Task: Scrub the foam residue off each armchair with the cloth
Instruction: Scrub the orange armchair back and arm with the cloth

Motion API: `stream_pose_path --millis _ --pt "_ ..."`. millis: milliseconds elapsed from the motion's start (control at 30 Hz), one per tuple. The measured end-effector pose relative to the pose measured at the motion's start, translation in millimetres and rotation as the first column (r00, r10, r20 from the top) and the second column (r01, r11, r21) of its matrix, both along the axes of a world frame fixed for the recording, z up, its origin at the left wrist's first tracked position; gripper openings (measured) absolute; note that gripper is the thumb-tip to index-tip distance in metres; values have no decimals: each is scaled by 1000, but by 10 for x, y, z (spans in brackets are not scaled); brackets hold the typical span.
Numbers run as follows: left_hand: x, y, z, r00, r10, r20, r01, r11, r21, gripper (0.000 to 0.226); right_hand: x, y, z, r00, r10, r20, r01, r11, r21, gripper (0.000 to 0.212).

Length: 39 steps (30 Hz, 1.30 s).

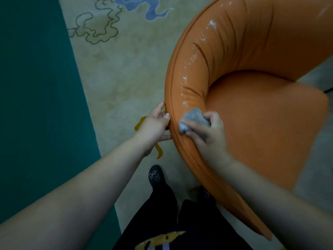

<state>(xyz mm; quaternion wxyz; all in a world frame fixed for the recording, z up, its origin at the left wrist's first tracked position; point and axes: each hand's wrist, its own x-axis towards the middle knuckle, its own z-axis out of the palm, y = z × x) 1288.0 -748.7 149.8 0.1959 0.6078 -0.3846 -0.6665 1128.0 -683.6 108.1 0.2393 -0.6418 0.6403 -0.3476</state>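
An orange armchair [252, 114] with a curved padded back fills the right of the view. White foam residue [194, 58] runs in a broken line along the top of the back, from the far right down toward my hands. My right hand [209, 130] grips a bunched grey cloth [191, 117] and presses it on the rim just below the lowest foam specks. My left hand [156, 123] holds the outer edge of the chair back, fingers against the piped seam and thumb on top.
A beige carpet [126, 69] with cloud patterns lies under the chair, with a teal band [36, 105] on the left. My dark trousers and a black shoe [155, 175] stand close to the chair's back.
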Motion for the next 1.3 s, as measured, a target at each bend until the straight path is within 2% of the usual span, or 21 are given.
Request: stream_pose_path --millis 67,133,233,333,500,567,700,767,833,933,1000,1067,1133,1233,1300 --pt "24 -76 -10 999 -33 -13 33 999 8 51 -27 317 7 1000 -25 -10 25 1000 19 41" --pt "59 -139 -33 998 -61 -15 61 998 9 52 27 288 30 997 -71 -16 71 996 60 39" --pt "106 -196 -66 994 -110 -26 111 994 5 53 209 -323 94 989 -128 -70 131 991 42 36" --pt "143 -250 -70 991 -128 -40 128 992 -1 51 322 -829 176 978 -204 -46 207 977 52 32" --pt "135 -411 -27 989 -139 -49 139 990 0 52 268 -107 145 993 -116 -35 117 992 38 43" --pt "115 -461 -18 990 -137 -38 137 990 -10 52 266 -12 138 993 -120 -21 121 991 51 40" --pt "63 -521 -27 995 -96 -30 95 995 -16 51 248 -835 155 987 -147 -71 148 989 0 31" --pt "53 -544 -33 996 -86 -20 86 996 -28 51 225 -1269 170 979 -200 -32 199 980 -7 29" --pt "37 -563 -13 996 -90 -14 90 996 -7 51 214 -1294 142 973 -228 18 228 974 -5 30" --pt "6 -600 54 996 -85 -8 85 996 24 51 159 -660 35 989 -144 44 144 989 -17 41" --pt "-35 -648 85 996 -85 14 85 996 20 52 108 -330 7 992 -113 59 114 994 -1 40" --pt "-75 -670 93 995 -90 33 89 996 14 53 49 -476 -14 990 -130 62 130 991 9 37" --pt "-102 -664 78 994 -98 41 99 995 -15 52 53 -906 -9 971 -223 80 223 975 18 32" --pt "-103 -656 37 992 -110 69 114 991 -65 51 56 -1279 5 922 -305 236 299 952 62 30" --pt "-111 -666 11 987 -129 101 136 988 -70 55 12 -1008 -61 899 -308 312 293 951 95 34"
